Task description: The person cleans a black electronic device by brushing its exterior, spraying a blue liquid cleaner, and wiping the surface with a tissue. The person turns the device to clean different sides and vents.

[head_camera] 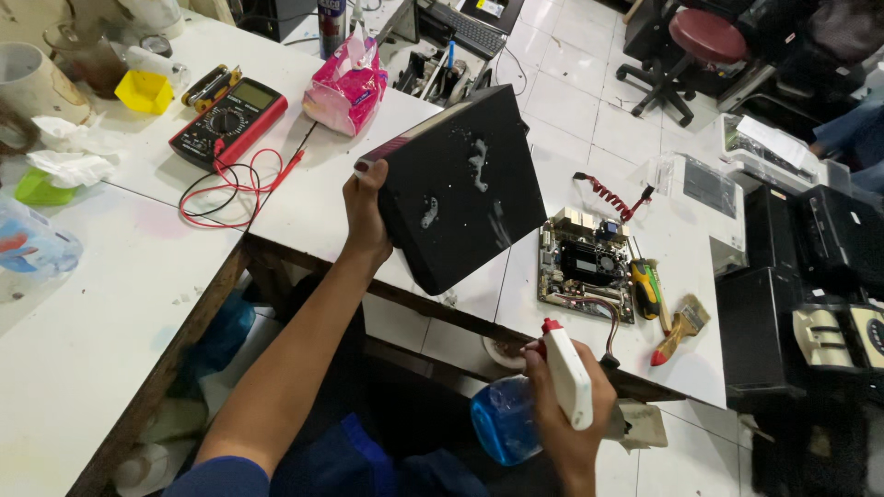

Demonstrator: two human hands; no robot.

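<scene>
My left hand (366,213) grips the left edge of a black box-shaped case (460,189) and holds it tilted above the white table (304,202). White foam blobs and wet streaks sit on the case's dark face. My right hand (564,405) is lower, near the table's front edge, closed around a spray bottle (516,414) with a blue body and a white trigger head with a red tip. The nozzle points up toward the case.
A bare circuit board (586,269) lies on the table to the right, with a screwdriver (648,288) and a paintbrush (680,327) beside it. A red multimeter (228,120) with leads and a pink tissue pack (346,87) lie at the left. Printers (810,267) stand on the floor at right.
</scene>
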